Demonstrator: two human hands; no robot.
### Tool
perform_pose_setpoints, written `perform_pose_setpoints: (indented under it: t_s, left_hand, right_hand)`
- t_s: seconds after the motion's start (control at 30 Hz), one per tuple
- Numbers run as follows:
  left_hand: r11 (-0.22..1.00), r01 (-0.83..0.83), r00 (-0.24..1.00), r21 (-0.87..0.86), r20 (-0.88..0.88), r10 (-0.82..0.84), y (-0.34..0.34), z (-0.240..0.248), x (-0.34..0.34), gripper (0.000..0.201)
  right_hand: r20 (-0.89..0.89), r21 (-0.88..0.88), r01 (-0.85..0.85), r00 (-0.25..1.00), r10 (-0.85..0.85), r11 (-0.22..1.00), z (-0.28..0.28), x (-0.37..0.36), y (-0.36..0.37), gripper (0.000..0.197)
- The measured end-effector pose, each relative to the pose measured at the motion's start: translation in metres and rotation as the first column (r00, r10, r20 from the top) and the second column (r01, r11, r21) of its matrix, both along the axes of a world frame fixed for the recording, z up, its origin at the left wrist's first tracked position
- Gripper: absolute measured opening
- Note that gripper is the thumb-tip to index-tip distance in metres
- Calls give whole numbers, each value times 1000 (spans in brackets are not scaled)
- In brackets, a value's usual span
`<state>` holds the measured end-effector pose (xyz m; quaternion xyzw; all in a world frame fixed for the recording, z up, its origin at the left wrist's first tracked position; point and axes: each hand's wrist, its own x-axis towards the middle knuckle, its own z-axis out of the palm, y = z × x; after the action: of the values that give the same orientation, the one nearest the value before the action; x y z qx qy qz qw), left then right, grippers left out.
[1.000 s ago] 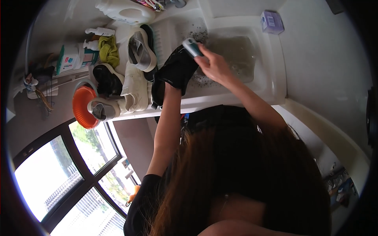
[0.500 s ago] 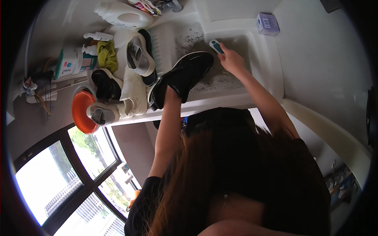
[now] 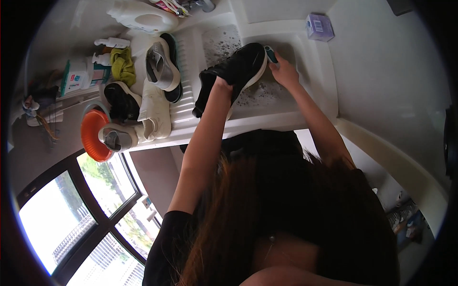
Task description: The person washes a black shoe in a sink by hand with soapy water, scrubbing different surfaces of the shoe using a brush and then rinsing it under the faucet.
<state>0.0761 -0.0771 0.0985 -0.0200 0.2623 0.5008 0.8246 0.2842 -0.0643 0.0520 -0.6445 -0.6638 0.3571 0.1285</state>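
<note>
While other shoes (image 3: 156, 112) stand off to the left, washed or not I can't tell, the left hand (image 3: 224, 86) is pushed into a black shoe (image 3: 244, 62) above the sudsy sink (image 3: 325, 90); its fingers are hidden, so their grip is unknowable. Beside the toe, the right hand (image 3: 286, 74) grasps what looks like a green-and-white brush (image 3: 271, 54). I'd judge the scrubbing under way, unfinished.

Tilted black shoe (image 3: 242, 66) beside green brush (image 3: 271, 55)
</note>
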Motion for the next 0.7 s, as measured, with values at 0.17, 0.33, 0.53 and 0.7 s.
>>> perform_pose_setpoints:
  t_s: [0.17,0.33,0.53,0.7]
  left_hand:
    - [968,-194,979,-159,-92,181,5,-21,1,45]
    - [964,-168,981,-205,-132,143,36,-25,24,43]
    - [932,-221,975,-287,-101,200,20,-57,-9,42]
    - [928,-91,995,-360,10,101,5,-80,-13,40]
  right_hand:
    - [82,-13,40,996,-38,999,-20,4,1,59]
    - [1,78,279,960,-280,957,-103,13,2,53]
    - [-448,-62,378,816,-364,924,-27,-39,-57,48]
    - [-397,-80,88,911,-113,993,64,-100,-76,48]
